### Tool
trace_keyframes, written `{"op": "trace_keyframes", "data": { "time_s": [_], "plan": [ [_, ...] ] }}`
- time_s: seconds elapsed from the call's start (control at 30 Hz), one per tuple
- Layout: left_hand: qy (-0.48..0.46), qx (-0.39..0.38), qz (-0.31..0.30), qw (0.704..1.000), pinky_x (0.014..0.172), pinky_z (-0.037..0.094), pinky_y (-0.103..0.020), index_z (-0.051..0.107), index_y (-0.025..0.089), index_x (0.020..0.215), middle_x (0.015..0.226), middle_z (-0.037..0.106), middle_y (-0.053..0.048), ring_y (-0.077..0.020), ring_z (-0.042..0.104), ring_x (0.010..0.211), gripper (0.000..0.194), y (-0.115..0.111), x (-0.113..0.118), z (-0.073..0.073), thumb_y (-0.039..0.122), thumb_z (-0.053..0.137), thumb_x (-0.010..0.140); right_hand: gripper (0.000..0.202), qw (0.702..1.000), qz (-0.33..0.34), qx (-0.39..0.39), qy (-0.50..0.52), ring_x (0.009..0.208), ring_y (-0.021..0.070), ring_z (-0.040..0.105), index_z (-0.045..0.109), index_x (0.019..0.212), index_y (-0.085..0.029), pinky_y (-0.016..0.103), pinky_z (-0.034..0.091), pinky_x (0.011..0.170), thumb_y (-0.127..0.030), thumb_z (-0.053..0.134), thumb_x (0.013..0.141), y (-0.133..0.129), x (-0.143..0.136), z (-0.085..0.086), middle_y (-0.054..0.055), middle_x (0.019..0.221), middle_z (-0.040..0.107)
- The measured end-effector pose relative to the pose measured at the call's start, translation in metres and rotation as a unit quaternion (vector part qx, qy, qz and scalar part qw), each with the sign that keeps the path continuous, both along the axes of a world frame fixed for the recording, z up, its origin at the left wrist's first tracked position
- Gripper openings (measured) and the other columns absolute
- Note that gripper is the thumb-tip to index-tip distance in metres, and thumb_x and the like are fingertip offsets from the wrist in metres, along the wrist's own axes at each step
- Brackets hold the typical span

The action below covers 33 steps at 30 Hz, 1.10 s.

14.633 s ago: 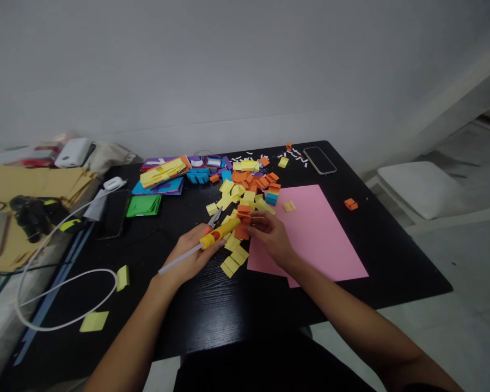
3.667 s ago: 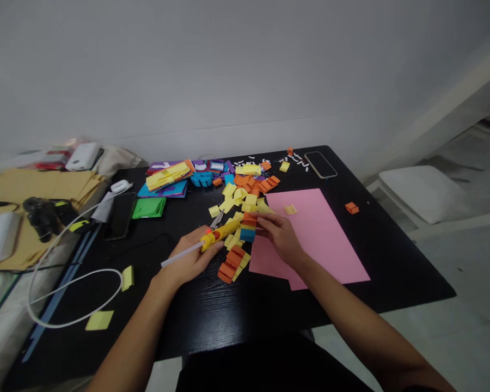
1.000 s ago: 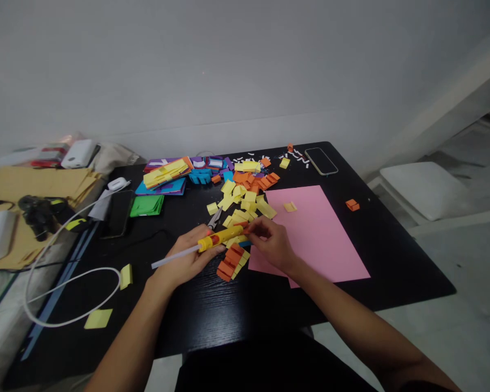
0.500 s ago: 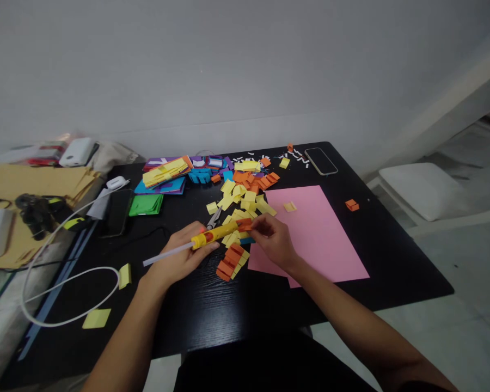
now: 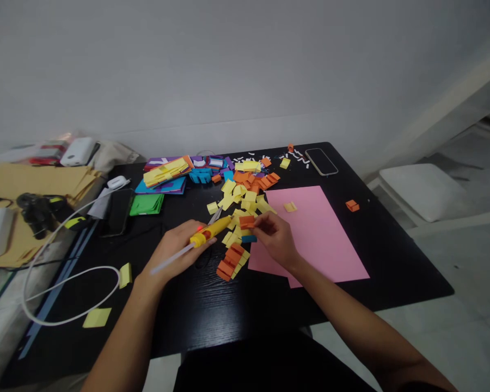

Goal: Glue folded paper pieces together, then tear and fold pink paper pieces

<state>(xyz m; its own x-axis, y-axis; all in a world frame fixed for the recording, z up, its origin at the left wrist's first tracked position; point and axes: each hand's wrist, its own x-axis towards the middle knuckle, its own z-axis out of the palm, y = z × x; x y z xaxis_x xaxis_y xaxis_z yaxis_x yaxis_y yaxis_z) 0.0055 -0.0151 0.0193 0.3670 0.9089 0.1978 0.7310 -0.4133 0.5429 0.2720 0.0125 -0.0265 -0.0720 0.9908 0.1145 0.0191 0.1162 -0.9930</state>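
Note:
My left hand (image 5: 178, 247) is wrapped round a yellow glue gun (image 5: 207, 233), with a translucent glue stick (image 5: 172, 258) sticking out of its back end. Its nozzle points right, a little short of my right hand (image 5: 274, 237). That hand pinches a small folded paper piece (image 5: 247, 228) with orange, yellow and blue bands. Just below lies a joined orange paper piece (image 5: 230, 262) beside yellow ones. Many small yellow folded papers (image 5: 239, 191) are heaped beyond my hands, and scissors (image 5: 216, 215) lie partly hidden behind the glue gun.
Pink sheets (image 5: 318, 234) lie on the right of the black table (image 5: 204, 321). A phone (image 5: 322, 161) is at the back right. At the left are a white cable (image 5: 69, 324), a dark phone (image 5: 117, 212) and green papers (image 5: 147, 204). A white stool (image 5: 420, 190) stands beyond the table.
The glue gun has drawn back to the left, away from the paper piece. The banded piece in my right hand now shows more fully.

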Motion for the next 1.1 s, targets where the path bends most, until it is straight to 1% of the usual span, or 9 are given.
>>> {"op": "trace_keyframes", "data": {
  "time_s": [0.13,0.3,0.4,0.53,0.6,0.7,0.77,0.93,1.1],
  "plan": [
    [0.076,-0.018,0.088,0.993,0.082,0.052,-0.034,0.067,0.023,0.116,0.106,0.072,-0.007,-0.0253,0.068,0.094,0.030,0.010,-0.024,-0.010,0.039,0.055,0.094,0.023,0.999,0.006,-0.021,0.027,0.078,0.0196,0.070,0.063,0.081,-0.025,0.037,0.061,0.072,-0.034,0.083,0.075,0.001,0.000,0.002,0.001,0.082,0.070],
    [0.223,-0.037,0.180,0.957,0.090,0.051,-0.041,0.065,0.020,0.118,0.105,0.068,-0.012,-0.0319,0.064,0.102,0.035,0.020,-0.047,-0.026,0.027,0.059,0.084,0.038,0.990,0.051,-0.080,0.105,0.090,0.0236,0.077,0.066,0.105,-0.027,0.041,0.064,0.082,-0.033,0.086,0.073,-0.001,-0.001,0.006,0.002,0.093,0.078],
    [0.253,-0.033,0.212,0.943,0.091,0.050,-0.048,0.068,0.019,0.119,0.108,0.067,-0.015,-0.0362,0.062,0.104,0.039,0.019,-0.044,-0.024,0.026,0.060,0.082,0.036,0.983,0.075,-0.104,0.130,0.094,0.0240,0.078,0.070,0.104,-0.025,0.043,0.064,0.087,-0.029,0.087,0.072,-0.001,-0.002,0.008,0.003,0.096,0.080],
    [0.109,0.105,0.239,0.959,0.097,0.047,-0.050,0.073,0.019,0.106,0.110,0.069,-0.014,-0.0359,0.062,0.109,0.025,0.009,-0.017,-0.005,0.030,0.058,0.089,0.028,0.974,0.094,-0.130,0.160,0.092,0.0231,0.078,0.073,0.091,-0.022,0.041,0.064,0.088,-0.024,0.088,0.068,-0.002,-0.004,0.008,0.002,0.093,0.081],
    [-0.013,0.128,0.185,0.974,0.095,0.049,-0.043,0.072,0.019,0.101,0.104,0.072,-0.010,-0.0288,0.066,0.102,0.021,0.002,0.004,0.002,0.035,0.058,0.095,0.028,0.970,0.102,-0.142,0.171,0.091,0.0220,0.078,0.072,0.089,-0.023,0.039,0.064,0.087,-0.022,0.089,0.067,-0.003,-0.005,0.008,0.001,0.092,0.081],
    [-0.122,0.032,0.079,0.989,0.083,0.053,-0.034,0.072,0.020,0.104,0.099,0.073,-0.006,-0.0222,0.067,0.092,0.023,-0.005,0.034,-0.001,0.039,0.069,0.091,0.029,0.966,0.117,-0.148,0.176,0.089,0.0200,0.076,0.071,0.087,-0.024,0.038,0.063,0.085,-0.025,0.091,0.067,-0.006,-0.008,0.008,0.000,0.091,0.079],
    [-0.172,-0.021,0.050,0.984,0.077,0.052,-0.031,0.073,0.020,0.104,0.093,0.072,-0.004,-0.0194,0.066,0.085,0.024,-0.007,0.049,-0.010,0.039,0.074,0.089,0.028,0.966,0.129,-0.147,0.169,0.084,0.0186,0.074,0.071,0.085,-0.023,0.036,0.062,0.082,-0.027,0.092,0.067,-0.007,-0.009,0.007,-0.001,0.087,0.077],
    [-0.262,-0.065,0.054,0.961,0.059,0.041,-0.024,0.074,0.018,0.085,0.067,0.061,0.001,-0.0125,0.051,0.061,0.022,-0.005,0.062,-0.030,0.039,0.072,0.091,0.029,0.970,0.147,-0.130,0.145,0.079,0.0152,0.070,0.073,0.085,-0.022,0.031,0.059,0.079,-0.029,0.094,0.066,-0.008,-0.011,0.003,-0.002,0.083,0.073],
    [-0.330,-0.128,0.077,0.932,0.058,0.041,-0.023,0.075,0.017,0.084,0.069,0.063,0.000,-0.0120,0.052,0.061,0.026,-0.006,0.064,-0.030,0.042,0.074,0.088,0.027,0.978,0.126,-0.115,0.116,0.077,0.0158,0.069,0.075,0.083,-0.021,0.032,0.058,0.076,-0.035,0.093,0.068,-0.008,-0.011,0.004,-0.001,0.080,0.073]
  ]
}}
